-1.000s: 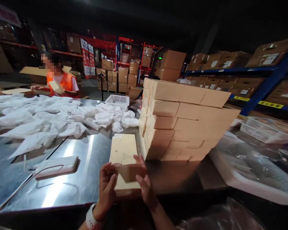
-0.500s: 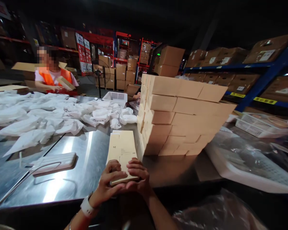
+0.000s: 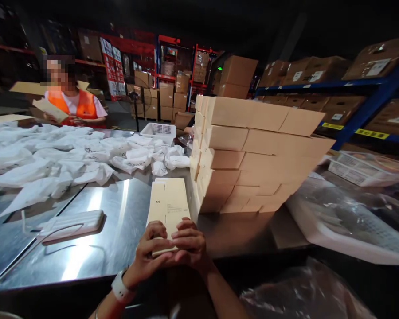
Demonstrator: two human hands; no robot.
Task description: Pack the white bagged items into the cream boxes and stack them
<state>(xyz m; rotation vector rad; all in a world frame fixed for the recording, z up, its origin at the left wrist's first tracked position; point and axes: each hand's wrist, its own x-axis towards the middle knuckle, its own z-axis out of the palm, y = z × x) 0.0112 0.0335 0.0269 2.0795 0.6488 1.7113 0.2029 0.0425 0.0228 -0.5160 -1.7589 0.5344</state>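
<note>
A flat tan cardboard box [image 3: 169, 201] with small dark print lies at the front of the metal table, pointing away from me. My left hand [image 3: 154, 243] is closed on its near left corner, thumb underneath and fingers curled over the top. On the near right corner, my right hand [image 3: 190, 241] grips the same box in a like way, its fingertips meeting those of the left. The hands cover the near end of the box. Just right of it rises a tall stack of tan boxes [image 3: 252, 150].
White wrapped packets [image 3: 86, 155] cover the far left of the metal table [image 3: 113, 239]. A white power bank [image 3: 73, 225] with a cable lies at left. White baskets [image 3: 158, 132] stand behind and at right. Across the table, a person in an orange vest [image 3: 89, 104] holds a box.
My hands stay on the box, with hardly any shift. The person across the table has turned and moved the box they hold to the left. The view has tilted slightly.
</note>
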